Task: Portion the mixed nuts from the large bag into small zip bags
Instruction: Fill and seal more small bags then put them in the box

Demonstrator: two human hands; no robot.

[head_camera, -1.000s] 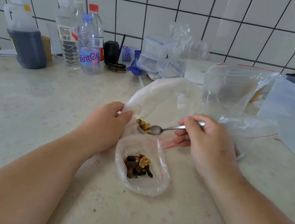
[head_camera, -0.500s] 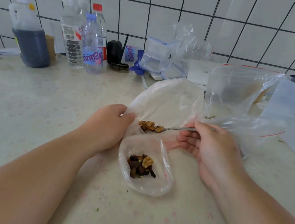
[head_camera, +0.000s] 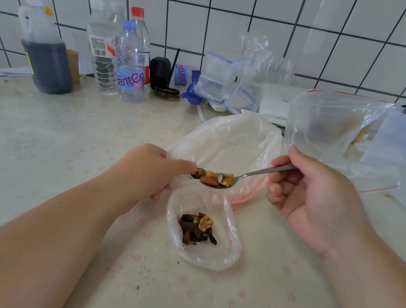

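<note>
At the centre of the frame I see a small clear plastic zip bag [head_camera: 203, 230] lying open on the pale speckled counter [head_camera: 37, 142], with a little heap of dark dried fruit and a walnut piece [head_camera: 197, 229] inside it. Just above its mouth hangs a silver metal spoon [head_camera: 232, 179], its bowl loaded with mixed nuts [head_camera: 215, 178], an almond and walnut bits among them. My right hand [head_camera: 315, 199] sits right of centre, thumb and curled fingers pinching the spoon's handle end. My left hand [head_camera: 150, 170], just left of the spoon bowl, has its fingers curled on the plastic where the small bag's mouth meets the edge of the large whitish translucent bag [head_camera: 227, 144]; which of the two bags it grips I cannot tell. That large bag lies open behind the small one, spreading toward the upper middle of the frame. Further right stand more clear zip bags with red seal lines [head_camera: 331, 121]. Along the tiled wall in the upper left are a jug of dark liquid with a yellow cap [head_camera: 44, 52] and a cluster of clear plastic water bottles [head_camera: 118, 56]; near the upper middle lie clear snap-lid containers with blue trim [head_camera: 219, 81].
</note>
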